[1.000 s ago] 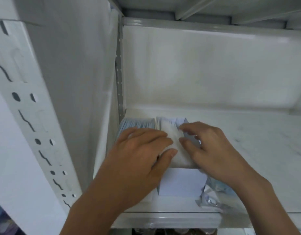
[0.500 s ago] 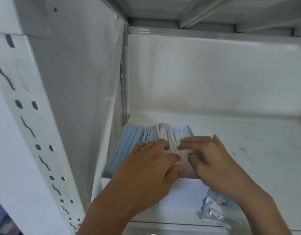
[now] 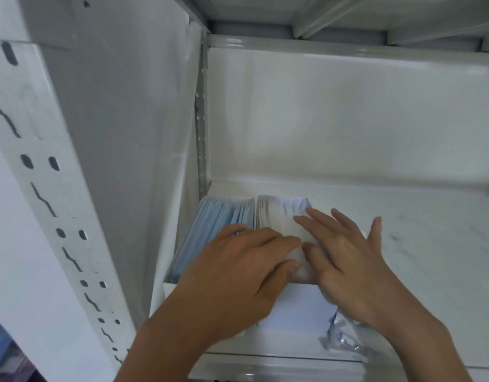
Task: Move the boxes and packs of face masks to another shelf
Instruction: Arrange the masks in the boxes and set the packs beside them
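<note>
Head view: two open boxes of face masks stand side by side in the back left corner of a white metal shelf. The left box is packed with pale blue masks standing on edge and sits against the shelf's left side panel. The right box touches it and holds white masks; its pale front face shows between the two wrists.

The left hand lies palm down over the near part of both boxes, its fingers slightly bent and resting on the mask edges where the boxes meet, the thumb reaching onto the white masks. It curls round nothing.

The right hand lies flat on the white masks of the right box, fingers straight and spread, pointing toward the back left. Its thumb is beside the left hand's fingertips, nearly touching them. It presses on the masks and grips nothing.

A crinkled clear plastic pack lies on the shelf just right of the right box, near the front edge, partly under the right wrist. Its contents are too blurred to tell.

A perforated white upright post stands at the left.
</note>
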